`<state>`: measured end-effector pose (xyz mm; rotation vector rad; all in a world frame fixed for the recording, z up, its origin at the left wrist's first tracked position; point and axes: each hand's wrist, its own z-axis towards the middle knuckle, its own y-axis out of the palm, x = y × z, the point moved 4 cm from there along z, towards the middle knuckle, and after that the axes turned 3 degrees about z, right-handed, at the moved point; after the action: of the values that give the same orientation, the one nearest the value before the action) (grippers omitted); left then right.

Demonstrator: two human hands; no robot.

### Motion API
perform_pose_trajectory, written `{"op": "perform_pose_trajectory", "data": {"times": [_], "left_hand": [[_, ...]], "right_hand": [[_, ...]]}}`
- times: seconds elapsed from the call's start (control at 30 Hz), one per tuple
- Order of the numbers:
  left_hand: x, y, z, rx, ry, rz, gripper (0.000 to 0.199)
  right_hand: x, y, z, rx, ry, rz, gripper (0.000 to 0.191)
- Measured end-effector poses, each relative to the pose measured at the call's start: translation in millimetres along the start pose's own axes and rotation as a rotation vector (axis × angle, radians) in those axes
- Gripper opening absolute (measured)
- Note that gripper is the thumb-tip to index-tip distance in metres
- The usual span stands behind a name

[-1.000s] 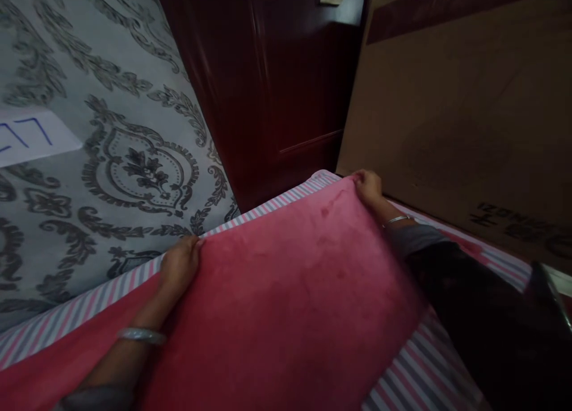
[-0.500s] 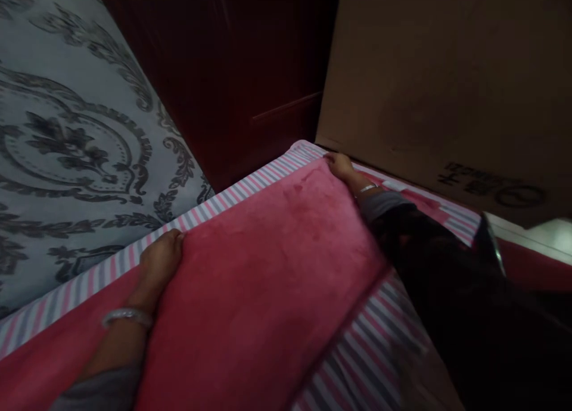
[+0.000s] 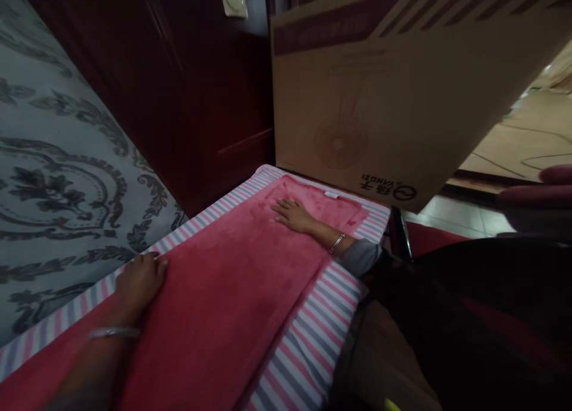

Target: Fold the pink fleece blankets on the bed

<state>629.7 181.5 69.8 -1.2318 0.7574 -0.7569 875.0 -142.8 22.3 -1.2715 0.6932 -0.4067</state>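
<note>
A pink plush blanket (image 3: 214, 280) lies spread over a striped sheet (image 3: 308, 333) in pink, grey and white. At the blanket's left edge, by the wall, my left hand (image 3: 140, 280) rests with its fingers bent over the cloth. My right hand (image 3: 292, 214) lies flat on the blanket near its far end, fingers spread. Past it, the blanket's far part is rumpled, and a small white tag (image 3: 331, 194) shows at its edge. Each wrist wears a silver bangle.
Patterned wallpaper (image 3: 67, 196) borders the left side. A dark red wooden panel (image 3: 201, 101) and a large cardboard box (image 3: 402, 113) with a fan drawing stand beyond the far end. Pale floor tiles (image 3: 456, 214) show right. A blurred finger-like shape (image 3: 554, 184) enters at the right edge.
My right hand has let go of the blanket's far corner and come back to lie flat on it. My left hand stays at the left edge. The view now takes in more of the box.
</note>
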Motion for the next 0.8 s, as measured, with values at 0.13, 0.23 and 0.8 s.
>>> {"op": "perform_pose_trajectory", "data": {"times": [0.13, 0.23, 0.8], "left_hand": [[50.4, -9.0, -32.8, 0.121, 0.322, -0.141, 0.052], [104.9, -17.9, -88.5, 0.112, 0.584, -0.314, 0.044], [137.1, -6.6, -204.7, 0.329, 0.932, -0.211, 0.045]], "right_hand": [[42.6, -33.2, -32.7, 0.192, 0.257, -0.012, 0.048], [85.4, -56.1, -68.0, 0.288, 0.480, -0.034, 0.045], [151.8, -70.4, -119.8, 0.303, 0.880, 0.114, 0.035]]}}
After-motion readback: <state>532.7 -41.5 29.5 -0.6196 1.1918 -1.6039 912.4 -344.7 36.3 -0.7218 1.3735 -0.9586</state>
